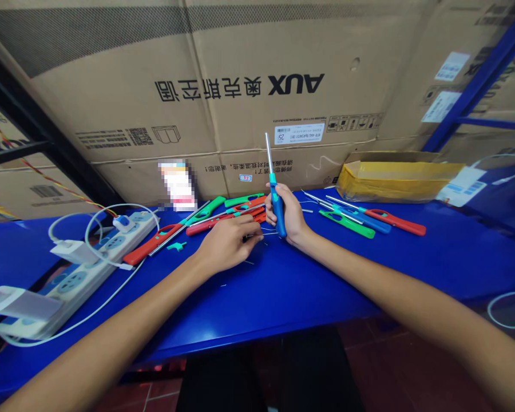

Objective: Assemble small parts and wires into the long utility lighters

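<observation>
Lighter [277,209], blue-handled, stands upright in the right hand [292,217], its metal nozzle [268,157] pointing up and away. That hand's grip is closed firmly around the handle, with the fingers wrapped across it. The left hand [225,245] sits just beside it, fingers curled and pinched together over the blue bench [257,320], next to a thin wire [261,233]. Whether that grip has hold of the wire, or of anything else, cannot be told from this view.

More wires lie loose near both hands. A heap of red and green lighters [214,220] sits just past the left wrist, and a second group with a red lighter [395,222] lies to the right. A power strip [72,280] and its white cable [111,286] lie toward the left end.

Loose wires are the likeliest trouble: they are so fine that a pinch could drop them, and a brushing wrist could sweep them over the front edge. A slackened grip could let the lighter tip into the heap, while a careless swing could catch its rigid nozzle on the left hand.
</observation>
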The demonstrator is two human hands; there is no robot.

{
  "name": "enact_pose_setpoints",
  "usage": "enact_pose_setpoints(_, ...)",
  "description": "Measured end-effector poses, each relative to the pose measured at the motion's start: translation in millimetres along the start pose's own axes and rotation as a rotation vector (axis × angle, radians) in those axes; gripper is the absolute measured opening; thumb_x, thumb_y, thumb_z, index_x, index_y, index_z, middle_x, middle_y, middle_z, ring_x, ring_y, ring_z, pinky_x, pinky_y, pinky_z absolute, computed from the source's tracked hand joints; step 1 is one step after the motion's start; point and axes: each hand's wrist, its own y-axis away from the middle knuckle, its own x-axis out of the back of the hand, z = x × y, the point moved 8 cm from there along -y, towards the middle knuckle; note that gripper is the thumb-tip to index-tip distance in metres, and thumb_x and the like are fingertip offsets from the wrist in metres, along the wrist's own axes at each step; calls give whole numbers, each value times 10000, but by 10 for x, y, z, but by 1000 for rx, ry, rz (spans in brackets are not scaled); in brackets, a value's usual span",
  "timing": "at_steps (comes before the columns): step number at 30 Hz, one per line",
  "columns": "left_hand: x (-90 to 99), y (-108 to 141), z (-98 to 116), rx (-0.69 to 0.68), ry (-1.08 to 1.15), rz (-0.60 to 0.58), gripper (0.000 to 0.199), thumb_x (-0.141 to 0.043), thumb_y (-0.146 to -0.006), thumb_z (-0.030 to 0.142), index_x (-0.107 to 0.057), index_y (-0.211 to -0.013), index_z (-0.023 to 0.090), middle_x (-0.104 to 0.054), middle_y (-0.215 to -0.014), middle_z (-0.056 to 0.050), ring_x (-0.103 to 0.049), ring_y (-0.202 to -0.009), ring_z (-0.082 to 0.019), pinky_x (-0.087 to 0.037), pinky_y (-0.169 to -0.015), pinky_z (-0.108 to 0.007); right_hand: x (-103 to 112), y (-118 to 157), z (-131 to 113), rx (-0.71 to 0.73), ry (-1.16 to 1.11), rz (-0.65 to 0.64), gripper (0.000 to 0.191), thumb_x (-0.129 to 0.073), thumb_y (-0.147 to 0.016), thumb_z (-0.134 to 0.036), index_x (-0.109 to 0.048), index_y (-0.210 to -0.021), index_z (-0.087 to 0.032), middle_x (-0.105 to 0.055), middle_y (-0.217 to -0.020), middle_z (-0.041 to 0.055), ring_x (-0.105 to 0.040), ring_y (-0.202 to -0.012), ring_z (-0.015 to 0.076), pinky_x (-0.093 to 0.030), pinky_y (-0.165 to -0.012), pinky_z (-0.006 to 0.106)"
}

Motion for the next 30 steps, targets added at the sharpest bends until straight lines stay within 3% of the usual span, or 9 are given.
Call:
enact_pose_setpoints(6, -11, 2, 15, -11, 9, -24, 196, -567, -1017, 187, -738, -921, 193, -721, -898, -59, -678, -813, -196, -517, -743, -327, -37, 27, 16, -9, 16, -16, 380, -607, -971, -563, -527, -1190, -263, -560, -690, -87, -401, -424, 79, -299, -410, 246)
enact_pose_setpoints(22, 58, -1, -32, 20, -14, 55, 158, -609, -1005, 186, -732, -906, 190, -726, -906, -56, -683, -829, -202, -506, -755, -320, 4, -3, -48, 23, 40, 11, 373, -614, -965, -572, -520, -1170, -274, -544, -686, -91, -395, -421, 79, -283, -398, 255)
enact_pose_setpoints(30, -10, 3, 21, -8, 11, 17, 188, -591, -1022, 195, -747, -917, 194, -722, -889, -52, -678, -810, -193, -510, -742, -315, -15, -2, -78, 17, 26, 4, 383, -608, -956, -590, -520, -1165, -282, -545, -697, -87, -395, -430, 84, -300, -406, 257)
